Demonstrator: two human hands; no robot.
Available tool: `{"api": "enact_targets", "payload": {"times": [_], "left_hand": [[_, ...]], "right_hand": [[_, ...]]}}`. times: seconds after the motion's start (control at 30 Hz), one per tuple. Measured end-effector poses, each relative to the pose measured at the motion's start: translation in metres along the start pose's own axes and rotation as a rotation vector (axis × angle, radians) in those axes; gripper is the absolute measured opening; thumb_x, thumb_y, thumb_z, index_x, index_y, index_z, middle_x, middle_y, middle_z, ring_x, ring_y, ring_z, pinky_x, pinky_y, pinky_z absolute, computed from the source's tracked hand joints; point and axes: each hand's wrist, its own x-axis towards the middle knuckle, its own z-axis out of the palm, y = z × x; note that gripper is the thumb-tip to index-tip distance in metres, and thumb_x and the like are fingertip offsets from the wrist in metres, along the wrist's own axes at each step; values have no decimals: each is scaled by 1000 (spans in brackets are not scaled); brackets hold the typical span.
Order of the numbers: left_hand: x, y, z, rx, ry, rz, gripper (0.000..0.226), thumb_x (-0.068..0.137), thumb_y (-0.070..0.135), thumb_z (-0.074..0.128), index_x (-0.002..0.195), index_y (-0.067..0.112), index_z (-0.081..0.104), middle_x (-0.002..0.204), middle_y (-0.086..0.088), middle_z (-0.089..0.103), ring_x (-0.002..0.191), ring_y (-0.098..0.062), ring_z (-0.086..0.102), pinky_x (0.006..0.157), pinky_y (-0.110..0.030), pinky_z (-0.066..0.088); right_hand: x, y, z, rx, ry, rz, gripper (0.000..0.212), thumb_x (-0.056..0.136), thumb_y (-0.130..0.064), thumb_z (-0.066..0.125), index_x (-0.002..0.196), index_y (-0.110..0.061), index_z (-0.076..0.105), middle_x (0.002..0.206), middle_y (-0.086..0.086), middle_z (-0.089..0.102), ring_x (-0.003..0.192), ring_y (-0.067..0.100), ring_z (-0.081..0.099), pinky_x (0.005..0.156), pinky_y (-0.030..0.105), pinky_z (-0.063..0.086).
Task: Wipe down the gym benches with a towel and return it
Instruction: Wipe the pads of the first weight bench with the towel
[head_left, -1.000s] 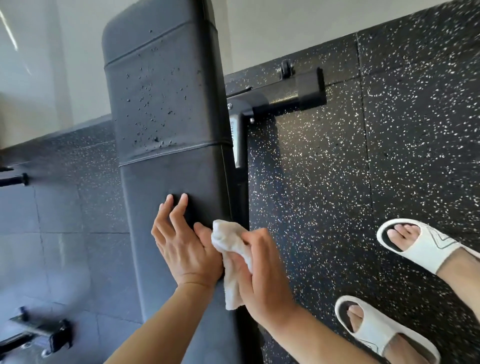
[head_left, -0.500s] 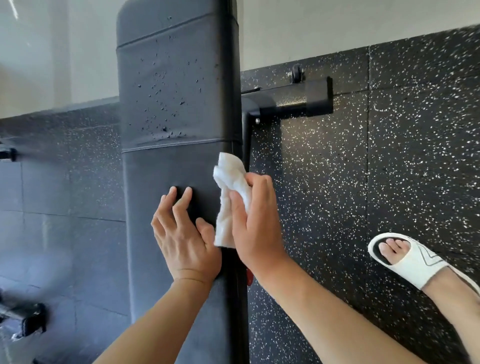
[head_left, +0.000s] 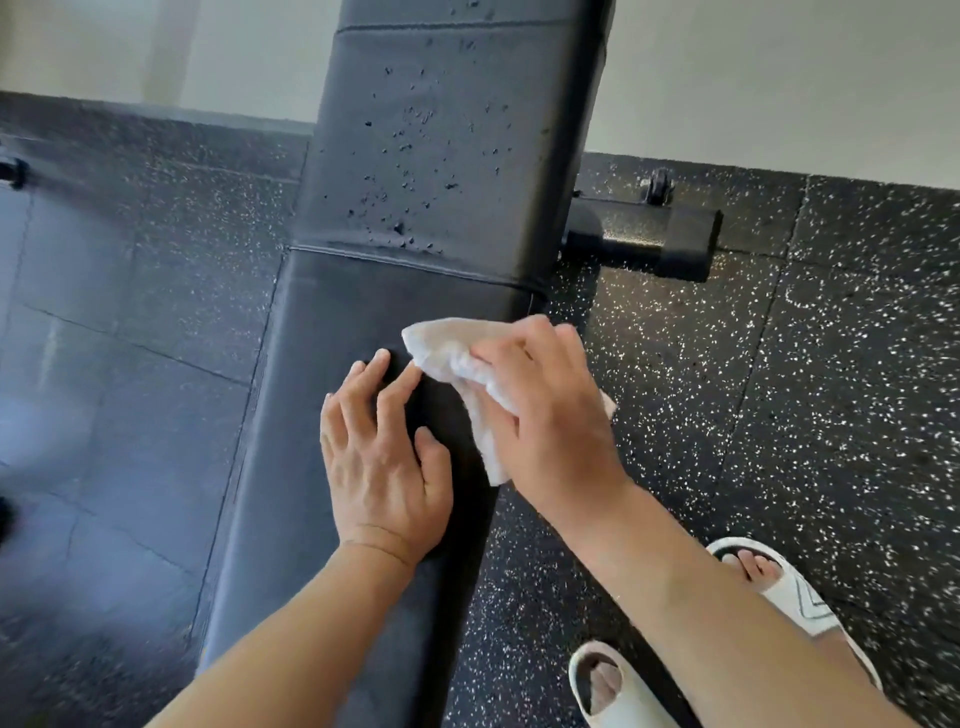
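Observation:
A long black padded gym bench (head_left: 363, 291) runs away from me down the middle of the view. Its far pad is dotted with droplets above a seam. My left hand (head_left: 384, 462) lies flat on the near pad, fingers spread. My right hand (head_left: 545, 410) grips a crumpled white towel (head_left: 457, 358) and presses it onto the pad just below the seam, near the bench's right edge. The towel's tip touches my left fingertips.
The bench's black metal foot bar (head_left: 649, 241) with a small wheel sticks out to the right on the speckled rubber floor (head_left: 805, 389). My feet in white slides (head_left: 613, 691) stand to the right of the bench. A pale wall (head_left: 779, 78) lies beyond.
My right hand has swung the towel from the bench's right side edge up onto the top of the pad, toward my left fingers. My left hand has stayed flat in place.

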Motion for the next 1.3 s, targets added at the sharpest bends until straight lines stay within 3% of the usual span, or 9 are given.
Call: {"api": "enact_targets", "payload": {"times": [0.2,0.4,0.53,0.7,0.97,1.07,1.17,1.3], "left_hand": [[1,3,-4,-20,2,-6,56,89,25,46,144,18,52,152,-12,46,148,-40,36,118,-66,29],[2,2,-4,-30,19,-15,50,87,25,49,134,10,59,151,-13,49,146,-42,40,119,-65,29],[2,2,-3,-29,24,-45,58,86,29,51,139,7,56,147,-10,49,148,-37,40,127,-57,24],[2,1,-3,-44,34,-63,63,86,31,56,143,5,53,148,-15,49,142,-38,45,126,-57,25],[3,5,-8,-42,5,-77,64,86,30,56,145,6,53,151,-14,50,148,-36,42,126,-57,25],[3,5,-8,-32,9,-72,64,86,30,57,145,5,54,151,-15,50,146,-36,43,125,-57,26],[4,5,-8,-15,27,-59,62,86,30,57,142,5,54,145,-16,51,138,-38,46,124,-56,28],[4,9,-9,15,27,-51,58,86,30,55,138,4,55,139,-16,52,126,-41,48,124,-57,28]], "right_hand": [[76,-14,24,-280,-271,-344,18,84,-4,66,101,-9,69,103,9,62,91,30,54,74,40,43],[107,-32,46,-338,-409,-495,24,77,-2,60,99,-10,65,103,10,61,91,30,54,72,39,42],[125,-43,65,-342,-496,-576,22,81,-2,53,98,-9,64,104,10,61,92,30,53,75,41,45],[153,-60,101,-402,-588,-710,23,88,-8,51,108,-15,61,116,3,57,103,25,50,84,37,45],[176,-102,158,-460,-633,-710,28,88,-12,53,115,-19,55,129,2,52,117,24,48,85,31,36],[170,-92,146,-418,-611,-720,31,83,-13,57,114,-20,55,128,1,52,114,24,48,84,32,38],[158,-72,126,-368,-555,-766,20,93,-19,50,112,-21,56,125,-2,54,112,22,48,88,34,42],[147,-46,97,-340,-525,-715,21,95,-19,43,110,-19,58,122,-2,56,108,22,48,92,37,43]]}}
